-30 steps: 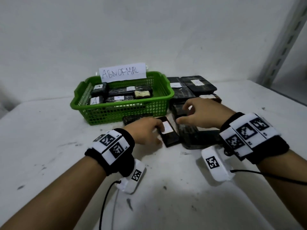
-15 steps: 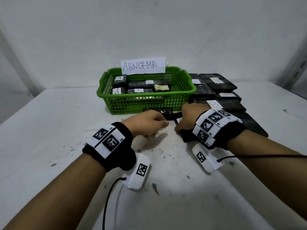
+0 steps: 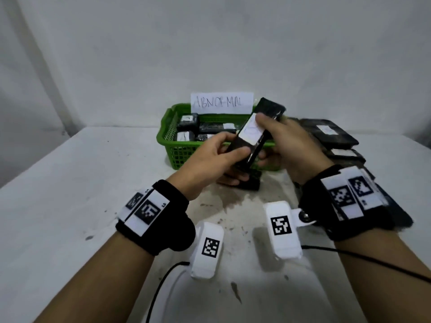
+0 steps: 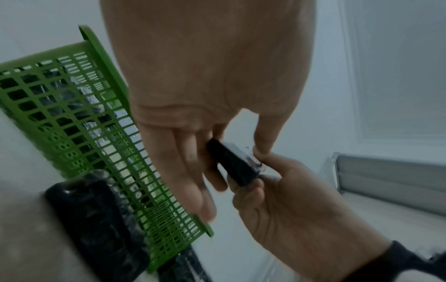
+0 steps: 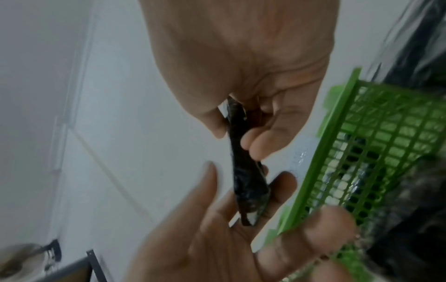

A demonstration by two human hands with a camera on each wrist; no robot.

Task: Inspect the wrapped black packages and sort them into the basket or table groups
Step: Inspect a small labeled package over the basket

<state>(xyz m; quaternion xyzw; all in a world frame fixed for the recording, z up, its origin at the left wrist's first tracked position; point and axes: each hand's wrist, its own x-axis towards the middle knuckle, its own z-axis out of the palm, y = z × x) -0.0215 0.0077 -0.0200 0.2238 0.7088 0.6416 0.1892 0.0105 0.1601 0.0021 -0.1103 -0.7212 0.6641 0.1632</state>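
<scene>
Both hands hold one flat black wrapped package (image 3: 255, 134) with a white label, tilted up in the air in front of the green basket (image 3: 177, 152). My left hand (image 3: 224, 155) grips its lower end, thumb on top and fingers underneath. My right hand (image 3: 277, 141) pinches its upper part, thumb on the label. The left wrist view shows the package end (image 4: 237, 164) between both hands. In the right wrist view the package (image 5: 241, 171) appears edge-on, thin, between the right hand's thumb and fingers. The basket holds several labelled black packages (image 3: 186, 121).
A paper sign reading ABNORMAL (image 3: 221, 104) stands on the basket's back rim. Several black packages (image 3: 331, 134) lie stacked on the table to the right of the basket. One more package (image 3: 249, 183) lies on the white table (image 3: 70, 206) under my hands.
The hands have lifted the package from the table up in front of the basket and tilted it, label facing me. Both wrists rose with it.
</scene>
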